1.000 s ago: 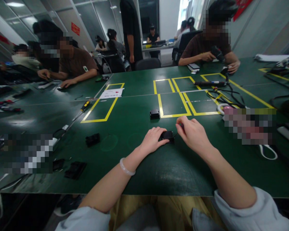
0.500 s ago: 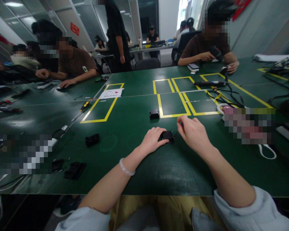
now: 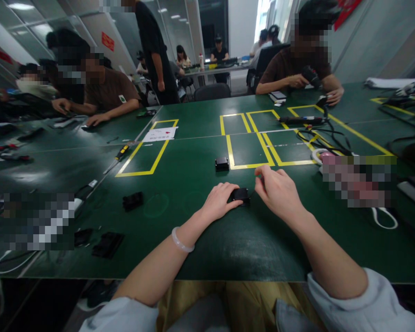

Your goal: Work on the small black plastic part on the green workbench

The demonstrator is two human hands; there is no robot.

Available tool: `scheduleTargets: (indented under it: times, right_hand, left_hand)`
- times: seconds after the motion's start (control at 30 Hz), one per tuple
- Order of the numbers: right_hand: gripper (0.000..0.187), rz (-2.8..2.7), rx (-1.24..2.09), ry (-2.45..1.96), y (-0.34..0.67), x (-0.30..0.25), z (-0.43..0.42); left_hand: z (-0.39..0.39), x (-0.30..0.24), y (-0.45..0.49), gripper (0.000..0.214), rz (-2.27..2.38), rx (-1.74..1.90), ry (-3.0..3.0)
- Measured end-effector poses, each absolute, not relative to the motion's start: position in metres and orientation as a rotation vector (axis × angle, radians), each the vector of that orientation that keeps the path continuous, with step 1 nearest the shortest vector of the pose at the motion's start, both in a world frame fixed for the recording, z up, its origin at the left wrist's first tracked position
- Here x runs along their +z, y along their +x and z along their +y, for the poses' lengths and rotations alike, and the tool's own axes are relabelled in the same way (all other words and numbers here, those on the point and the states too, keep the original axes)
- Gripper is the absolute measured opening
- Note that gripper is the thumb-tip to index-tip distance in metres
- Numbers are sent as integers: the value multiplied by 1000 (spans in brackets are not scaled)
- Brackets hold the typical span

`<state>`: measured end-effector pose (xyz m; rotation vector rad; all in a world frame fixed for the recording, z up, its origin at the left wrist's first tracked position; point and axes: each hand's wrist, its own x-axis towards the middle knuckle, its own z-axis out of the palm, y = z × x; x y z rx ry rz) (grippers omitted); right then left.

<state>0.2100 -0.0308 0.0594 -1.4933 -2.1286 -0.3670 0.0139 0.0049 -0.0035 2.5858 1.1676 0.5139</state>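
My left hand point(image 3: 219, 199) is closed on a small black block-shaped part point(image 3: 241, 197), holding it against the green table point(image 3: 193, 249). The thumb is on its near side and the fingers curl over its left end. Just to the right, my right hand point(image 3: 276, 189) is raised in a pinch. A thin dark line shows faintly between the part and those fingertips; whether it is a wire or a tool I cannot tell. Beyond my hands sits a similar black block point(image 3: 222, 163), beside the yellow tape point(image 3: 251, 166).
Several black parts lie at the left, among them one piece point(image 3: 133, 201) and a larger one point(image 3: 108, 244). A yellow-and-black screwdriver point(image 3: 122, 152) rests near a white paper point(image 3: 159, 134). Dark cables point(image 3: 335, 138) lie at the right. Co-workers sit across the table.
My hands and the black part stay almost where they were. In the background, the standing person in black has moved to the left.
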Motion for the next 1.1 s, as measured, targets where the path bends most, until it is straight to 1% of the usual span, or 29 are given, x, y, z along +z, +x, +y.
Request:
scheduleTargets:
  times: [0.2, 0.4, 0.6, 0.77, 0.87, 1.0, 1.1]
  right_hand:
    - [24, -2159, -314, -1518, 211, 60, -30]
    - [18, -2142, -323, -1502, 211, 58, -29]
    - [22, -2168, -299, -1480, 212, 59, -29]
    - [14, -2148, -332, -1484, 211, 58, -29]
    - [15, -2149, -324, -1495, 210, 59, -30]
    - [20, -2167, -320, -1485, 211, 60, -31]
    - [17, -2156, -338, -1472, 211, 59, -30]
  left_hand:
    - [5, -4, 14, 39, 1170, 517, 2592]
    - [5, -5, 14, 39, 1170, 522, 2593]
    - [6, -6, 14, 38, 1157, 542, 2601]
    - [6, -6, 14, 39, 1156, 532, 2599]
    - [6, -6, 14, 40, 1161, 536, 2595]
    - [6, -5, 14, 38, 1157, 539, 2591]
    - [6, -6, 14, 38, 1155, 542, 2595]
